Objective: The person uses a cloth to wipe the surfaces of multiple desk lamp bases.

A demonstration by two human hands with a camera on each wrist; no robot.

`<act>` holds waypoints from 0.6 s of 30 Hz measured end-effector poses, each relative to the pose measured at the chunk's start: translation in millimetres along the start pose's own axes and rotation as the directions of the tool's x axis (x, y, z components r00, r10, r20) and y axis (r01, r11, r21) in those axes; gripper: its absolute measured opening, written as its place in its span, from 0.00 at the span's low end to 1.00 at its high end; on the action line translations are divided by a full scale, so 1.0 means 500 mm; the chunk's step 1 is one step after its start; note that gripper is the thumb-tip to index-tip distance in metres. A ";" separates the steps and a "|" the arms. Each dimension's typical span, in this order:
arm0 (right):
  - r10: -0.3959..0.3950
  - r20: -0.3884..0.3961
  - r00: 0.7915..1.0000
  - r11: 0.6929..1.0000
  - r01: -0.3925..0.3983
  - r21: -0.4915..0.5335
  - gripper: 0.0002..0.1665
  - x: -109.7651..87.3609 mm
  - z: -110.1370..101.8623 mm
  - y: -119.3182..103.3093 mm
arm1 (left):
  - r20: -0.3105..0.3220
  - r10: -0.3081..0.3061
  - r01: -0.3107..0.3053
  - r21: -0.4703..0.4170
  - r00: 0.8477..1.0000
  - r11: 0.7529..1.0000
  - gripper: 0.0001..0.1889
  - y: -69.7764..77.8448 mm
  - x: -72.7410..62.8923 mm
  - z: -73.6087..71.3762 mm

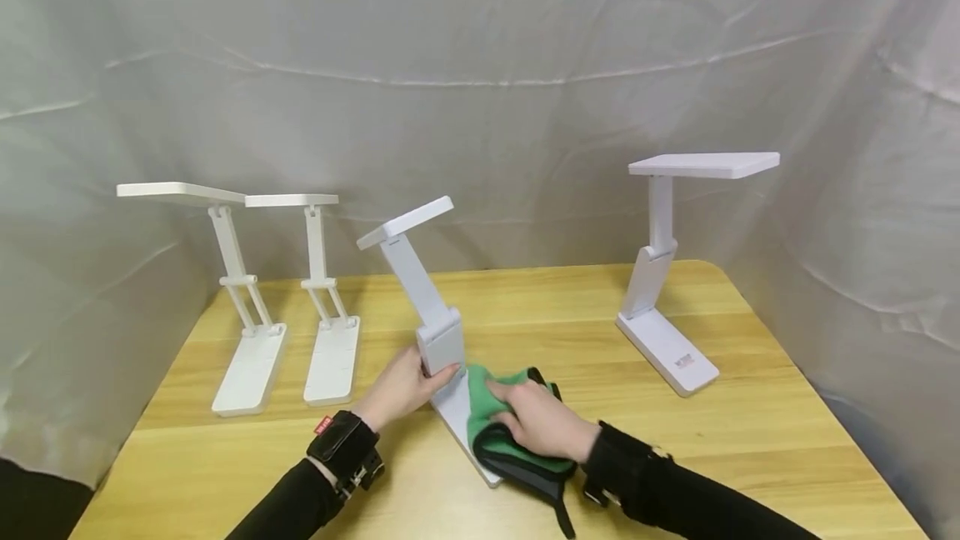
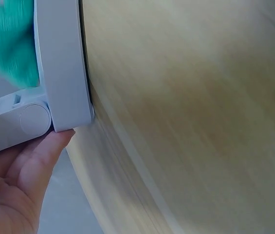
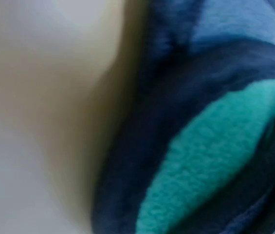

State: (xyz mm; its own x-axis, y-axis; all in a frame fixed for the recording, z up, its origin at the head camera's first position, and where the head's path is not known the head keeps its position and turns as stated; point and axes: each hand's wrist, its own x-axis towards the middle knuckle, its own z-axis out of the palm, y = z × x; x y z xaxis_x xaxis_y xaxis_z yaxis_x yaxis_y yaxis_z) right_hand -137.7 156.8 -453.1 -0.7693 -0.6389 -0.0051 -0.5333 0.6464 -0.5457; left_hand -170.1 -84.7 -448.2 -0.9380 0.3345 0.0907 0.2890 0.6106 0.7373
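Observation:
A white folding desk lamp point(image 1: 423, 282) stands in the middle of the table, its head tilted. My left hand point(image 1: 401, 386) grips the lower arm of this lamp near the hinge; in the left wrist view the fingers point(image 2: 35, 161) lie under the hinge end. My right hand point(image 1: 540, 419) holds a bunched green cloth point(image 1: 483, 398) with dark edging and a grey underside against the lamp's base point(image 1: 457, 415). Close up in the right wrist view, the cloth point(image 3: 210, 151) fills the right side, and the right hand is almost wholly out of sight.
Two more white lamps, one far left point(image 1: 251, 369) and another beside it point(image 1: 332, 361), stand unfolded on the wooden table point(image 1: 555, 315). A fourth lamp point(image 1: 667, 348) stands at the right, with small print on its base. A grey sheet point(image 1: 480, 107) hangs behind and at both sides.

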 end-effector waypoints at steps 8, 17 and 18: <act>-0.020 0.035 0.999 0.999 0.019 0.036 0.32 -0.071 -0.002 -0.003 | -0.018 -0.032 0.032 0.016 0.999 0.999 0.20 0.001 -0.005 -0.004; -0.027 -0.032 0.999 0.997 0.025 -0.075 0.25 0.026 0.004 -0.016 | -0.001 -0.013 0.013 -0.007 1.000 1.000 0.21 -0.001 -0.003 -0.001; -0.031 -0.026 0.999 0.996 0.029 -0.080 0.25 0.018 0.006 -0.018 | -0.006 -0.014 0.014 -0.009 1.000 1.000 0.21 -0.003 -0.004 -0.001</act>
State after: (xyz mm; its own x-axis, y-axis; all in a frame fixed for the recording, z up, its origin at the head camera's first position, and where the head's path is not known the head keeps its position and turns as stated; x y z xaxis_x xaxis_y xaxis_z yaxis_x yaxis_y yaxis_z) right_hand -138.8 144.4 -450.7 -0.7609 -0.6480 0.0336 -0.5820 0.6587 -0.4770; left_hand -168.9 -86.5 -449.1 -0.9430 0.3219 0.0842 0.2742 0.6087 0.7445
